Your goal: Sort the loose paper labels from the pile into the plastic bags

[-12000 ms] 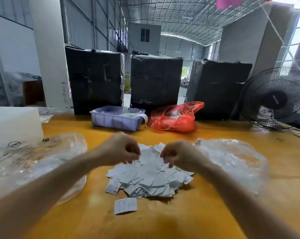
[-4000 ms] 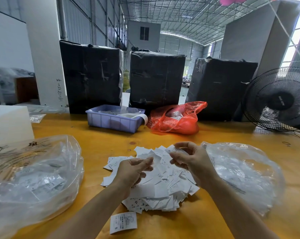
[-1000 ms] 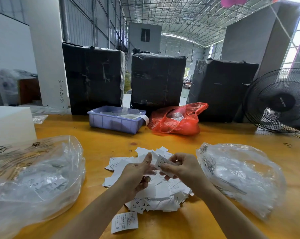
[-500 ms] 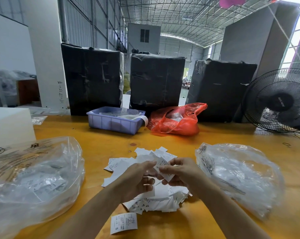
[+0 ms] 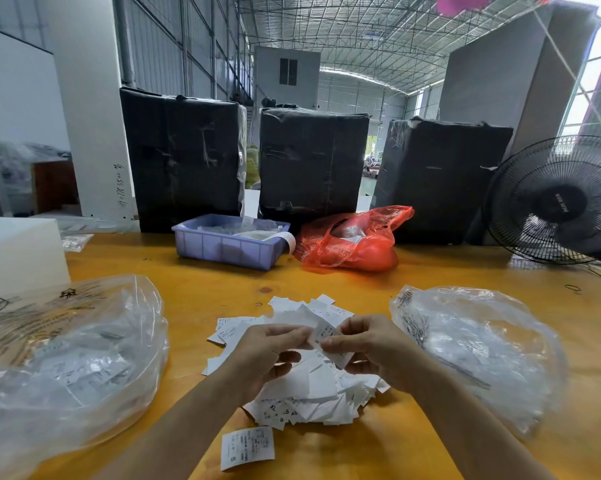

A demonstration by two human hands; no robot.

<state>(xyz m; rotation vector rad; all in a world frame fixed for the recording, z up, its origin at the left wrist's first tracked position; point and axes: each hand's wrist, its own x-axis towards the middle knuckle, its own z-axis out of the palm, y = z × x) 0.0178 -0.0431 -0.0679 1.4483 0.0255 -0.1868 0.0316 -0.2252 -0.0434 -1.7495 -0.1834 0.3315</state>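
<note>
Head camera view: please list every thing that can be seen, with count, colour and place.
table: one, orange wood, below everything
label pile: one, white, table centre
loose label: one, white, near edge, apart from pile
clear bags: two, transparent, left and right of pile
tray: one, purple, far side
red bag: one, beside tray
wrapped boxes: three, black, behind table
fan: one, black, far right
white block: one, far left
left hand: pinches a label above pile
right hand: pinches the same label
</note>
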